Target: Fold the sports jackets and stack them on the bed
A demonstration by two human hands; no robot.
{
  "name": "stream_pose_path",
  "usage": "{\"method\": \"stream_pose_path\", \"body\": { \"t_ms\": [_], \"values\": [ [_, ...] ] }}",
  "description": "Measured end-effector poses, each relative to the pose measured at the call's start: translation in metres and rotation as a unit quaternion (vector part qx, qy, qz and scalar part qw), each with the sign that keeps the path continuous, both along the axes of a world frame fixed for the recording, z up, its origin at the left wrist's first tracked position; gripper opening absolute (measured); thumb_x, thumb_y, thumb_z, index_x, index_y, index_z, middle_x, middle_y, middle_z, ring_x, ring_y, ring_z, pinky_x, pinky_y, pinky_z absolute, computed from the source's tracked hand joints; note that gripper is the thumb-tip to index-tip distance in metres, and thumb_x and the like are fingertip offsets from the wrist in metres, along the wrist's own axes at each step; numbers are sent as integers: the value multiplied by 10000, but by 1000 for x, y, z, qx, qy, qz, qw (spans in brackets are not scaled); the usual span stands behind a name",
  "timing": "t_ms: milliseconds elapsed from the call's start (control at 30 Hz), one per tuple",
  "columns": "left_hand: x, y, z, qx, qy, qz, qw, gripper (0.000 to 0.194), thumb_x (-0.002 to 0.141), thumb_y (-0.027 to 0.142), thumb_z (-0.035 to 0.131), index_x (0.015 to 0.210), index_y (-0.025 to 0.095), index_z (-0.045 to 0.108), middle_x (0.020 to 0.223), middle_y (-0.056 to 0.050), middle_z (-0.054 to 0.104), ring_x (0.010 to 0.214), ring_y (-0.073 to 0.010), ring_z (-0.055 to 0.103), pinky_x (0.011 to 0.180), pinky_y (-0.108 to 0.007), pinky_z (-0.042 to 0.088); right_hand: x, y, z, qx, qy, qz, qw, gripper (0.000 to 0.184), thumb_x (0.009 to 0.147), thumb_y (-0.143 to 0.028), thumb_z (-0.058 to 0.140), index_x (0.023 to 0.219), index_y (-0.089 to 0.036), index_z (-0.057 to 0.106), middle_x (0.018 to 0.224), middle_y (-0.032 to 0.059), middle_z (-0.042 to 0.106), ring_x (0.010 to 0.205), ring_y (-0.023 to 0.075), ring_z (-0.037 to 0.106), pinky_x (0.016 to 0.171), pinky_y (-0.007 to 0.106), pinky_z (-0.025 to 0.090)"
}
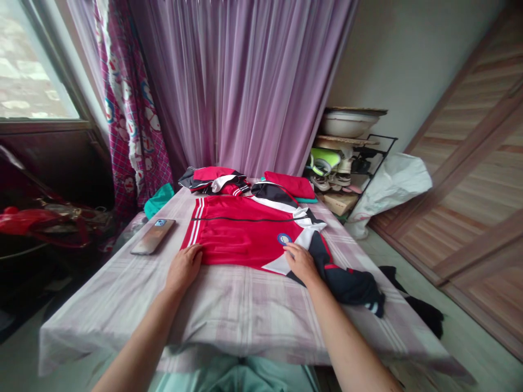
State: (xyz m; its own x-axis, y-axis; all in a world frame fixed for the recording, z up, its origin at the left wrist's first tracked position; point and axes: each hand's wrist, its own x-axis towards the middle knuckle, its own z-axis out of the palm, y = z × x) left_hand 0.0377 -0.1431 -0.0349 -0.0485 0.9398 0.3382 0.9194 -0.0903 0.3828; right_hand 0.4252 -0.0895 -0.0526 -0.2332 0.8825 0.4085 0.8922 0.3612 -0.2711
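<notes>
A red zip-up jacket (232, 231) with white and black parts lies spread sideways on the table, its striped hem to the left and its collar to the right. My left hand (187, 265) rests on the near corner of the hem, fingers laid over the cloth. My right hand (300, 262) lies on the white and dark shoulder part, fingers stretched toward the round blue badge (283, 238). Both hands look open. The near dark sleeve (354, 286) runs right, past my right forearm; the other sleeve (272, 191) is laid toward the back.
A phone (153, 237) lies left of the jacket on the checked tablecloth (229, 310). Behind are a bundled red and black garment (214, 179) and folded red cloth (291, 184). Teal cloth (159, 200) hangs at the left edge. A shoe rack (347, 174) and white bag (392, 188) stand right.
</notes>
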Motion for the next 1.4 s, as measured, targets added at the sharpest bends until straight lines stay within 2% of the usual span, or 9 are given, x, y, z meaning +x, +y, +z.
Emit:
{"method": "stream_pose_path", "body": {
  "t_ms": [400, 600, 800, 967, 1133, 1267, 1400],
  "values": [
    [-1, -4, -8, 6, 20, -8, 1000, 431, 951, 314, 338, 1226, 149, 625, 1262, -138, 683, 1186, -233, 622, 1067, -401, 444, 4, 4, -7, -2, 41, -2, 999, 356, 902, -241, 434, 1030, -213, 764, 1187, 81, 723, 1133, 222, 657, 1035, 388, 498],
    [-4, -3, -9, 5, 20, -6, 1000, 418, 949, 269, 327, 1227, 177, 624, 1258, -112, 689, 1178, -223, 626, 1055, -399, 452, 5, 7, -12, 6, 55, -3, 998, 354, 900, -238, 438, 1023, -216, 768, 1175, 84, 726, 1125, 224, 658, 1031, 395, 496],
    [-2, -3, -8, -8, 26, 10, 1000, 400, 939, 246, 354, 1220, 185, 631, 1251, -98, 694, 1162, -209, 630, 1052, -368, 446, 5, 11, -16, 2, 81, -3, 997, 317, 864, -212, 481, 973, -194, 779, 1155, 96, 733, 1106, 218, 667, 1025, 357, 491],
    [1, -5, -9, -17, 26, 61, 998, 381, 963, 277, 358, 1236, 234, 620, 1301, -83, 668, 1229, -238, 586, 1080, -466, 398, 5, 10, -16, 1, 95, -4, 995, 301, 857, -209, 495, 952, -217, 780, 1136, 79, 739, 1093, 212, 670, 1018, 351, 492],
    [-1, -6, -6, -13, 28, 108, 994, 363, 971, 266, 356, 1177, 208, 649, 1281, -86, 673, 1202, -203, 595, 1037, -348, 422, 5, 9, -15, 0, 104, -8, 995, 294, 841, -196, 505, 936, -220, 782, 1132, 77, 741, 1090, 217, 674, 1022, 366, 495],
    [-4, -7, -3, -16, 26, 172, 985, 370, 962, 310, 382, 1152, 157, 661, 1219, -140, 690, 1117, -247, 634, 980, -374, 454, 6, 10, -15, -3, 104, -6, 995, 289, 842, -206, 509, 937, -218, 781, 1130, 76, 744, 1085, 217, 678, 1016, 369, 501],
    [-7, -3, 1, -29, 22, 214, 976, 372, 952, 342, 407, 1152, 166, 667, 1147, -135, 717, 1092, -260, 643, 935, -373, 466, 7, 11, -18, 6, 113, -1, 994, 289, 848, -225, 501, 928, -224, 779, 1109, 70, 750, 1071, 213, 682, 1002, 361, 508]
  ]
}}
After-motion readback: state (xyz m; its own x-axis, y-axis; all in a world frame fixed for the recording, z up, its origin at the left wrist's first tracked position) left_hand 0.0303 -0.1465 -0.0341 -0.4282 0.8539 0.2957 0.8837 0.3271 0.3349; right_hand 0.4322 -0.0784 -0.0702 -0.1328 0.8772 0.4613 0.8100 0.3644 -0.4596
